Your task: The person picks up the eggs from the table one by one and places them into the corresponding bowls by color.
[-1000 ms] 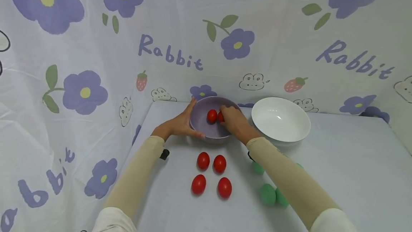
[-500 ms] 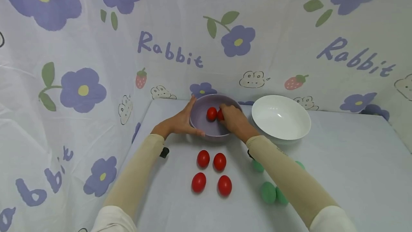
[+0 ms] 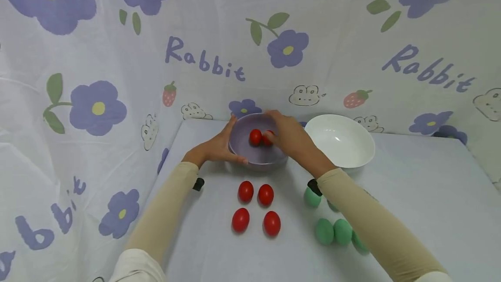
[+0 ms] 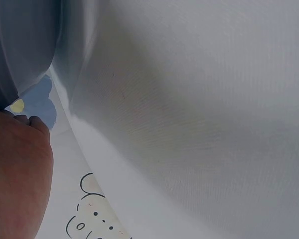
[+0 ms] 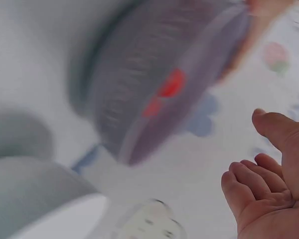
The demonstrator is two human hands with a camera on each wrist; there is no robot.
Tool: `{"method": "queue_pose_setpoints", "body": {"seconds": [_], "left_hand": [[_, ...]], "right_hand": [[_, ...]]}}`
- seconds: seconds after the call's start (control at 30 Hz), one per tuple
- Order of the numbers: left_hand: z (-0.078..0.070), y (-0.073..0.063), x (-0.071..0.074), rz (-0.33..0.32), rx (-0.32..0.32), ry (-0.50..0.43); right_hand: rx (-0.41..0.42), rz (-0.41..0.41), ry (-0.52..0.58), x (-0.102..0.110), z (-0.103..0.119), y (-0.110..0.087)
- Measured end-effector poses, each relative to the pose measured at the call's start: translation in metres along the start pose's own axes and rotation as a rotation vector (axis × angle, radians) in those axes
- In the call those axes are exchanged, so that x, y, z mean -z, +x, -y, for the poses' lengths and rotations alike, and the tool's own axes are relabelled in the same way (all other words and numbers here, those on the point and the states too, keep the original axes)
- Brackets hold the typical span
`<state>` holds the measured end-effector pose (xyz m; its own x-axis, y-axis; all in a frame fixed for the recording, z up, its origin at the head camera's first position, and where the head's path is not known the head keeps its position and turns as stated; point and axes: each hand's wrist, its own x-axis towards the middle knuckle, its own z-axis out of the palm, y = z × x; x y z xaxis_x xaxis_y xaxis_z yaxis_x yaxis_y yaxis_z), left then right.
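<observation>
A purple bowl stands at the back of the white table, with two red eggs side by side in it. My left hand holds the bowl's left side, thumb along the near rim and fingers round the far side. In the left wrist view, that hand is against the bowl's outer wall. Over the bowl's right rim is my right hand, its thumb overlapping the right egg in the head view. The right wrist view has this hand with fingers loosely bent, nothing in them, apart from the bowl.
A white bowl stands right of the purple one. Several red eggs lie in two rows in front of the purple bowl. Several green eggs lie to the right, partly hidden by my right forearm. A printed curtain hangs behind the table.
My right hand has let go of the right red egg, leaving it in the bowl, and has risen with fingers spread wider. The left hand stays at the bowl.
</observation>
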<state>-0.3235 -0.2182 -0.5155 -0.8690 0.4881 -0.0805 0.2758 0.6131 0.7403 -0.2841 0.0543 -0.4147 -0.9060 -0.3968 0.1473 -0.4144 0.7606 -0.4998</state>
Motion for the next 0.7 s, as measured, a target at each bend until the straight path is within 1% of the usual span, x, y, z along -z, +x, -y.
{"method": "queue_pose_setpoints", "body": {"seconds": [0.1, 0.23, 0.33, 0.43, 0.53, 0.6, 0.7], "left_hand": [[0.001, 0.0, -0.001, -0.006, -0.006, -0.012], [0.002, 0.001, -0.003, -0.006, -0.016, -0.015], [0.001, 0.0, -0.004, -0.005, -0.02, -0.018], [-0.001, -0.001, -0.003, -0.006, -0.016, -0.026], [-0.001, -0.003, -0.003, -0.008, -0.008, -0.024], [0.0, -0.002, -0.002, -0.011, -0.005, -0.021], [0.001, -0.001, -0.003, -0.011, -0.004, -0.022]], "right_hand": [[0.051, -0.076, 0.056, 0.022, 0.014, -0.016], [0.125, -0.186, 0.115, 0.052, 0.031, -0.045], [0.196, -0.286, 0.143, 0.066, 0.041, -0.069], [0.271, -0.395, 0.219, 0.07, 0.047, -0.094], [0.328, -0.468, 0.337, 0.068, 0.052, -0.119], [0.339, -0.485, 0.399, 0.064, 0.055, -0.135], [0.318, -0.448, 0.451, 0.052, 0.056, -0.158]]}}
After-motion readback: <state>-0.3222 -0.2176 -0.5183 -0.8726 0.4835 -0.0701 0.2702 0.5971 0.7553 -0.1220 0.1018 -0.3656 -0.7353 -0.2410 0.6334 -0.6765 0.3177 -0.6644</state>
